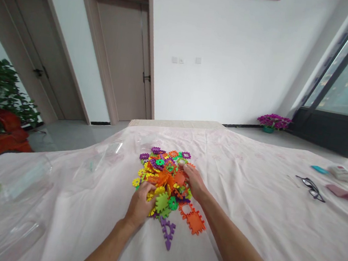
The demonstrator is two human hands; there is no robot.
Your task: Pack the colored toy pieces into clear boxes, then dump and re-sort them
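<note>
- The heap of bright plastic pieces [165, 178] sits in the middle of the pale cloth [250, 178], between the two hands.
- The left hand [140, 204] is at the near left edge, its fingers bent in by the yellow and lime pieces. I can't tell if it grips one.
- The right hand [194, 181] reaches over the right side, by some orange pieces. I can't tell if it holds any.
- A purple pointy piece [167, 233] and a big orange piece [196, 223] lie at the near edge. A forearm could bump them away.
- The heap looks loose, so a hard push might make it slide apart.
- The cloth has wrinkles; if it gets tugged, pieces could tip.
- Small bits might get lost under the clear plastic [85, 170] on the left.
</note>
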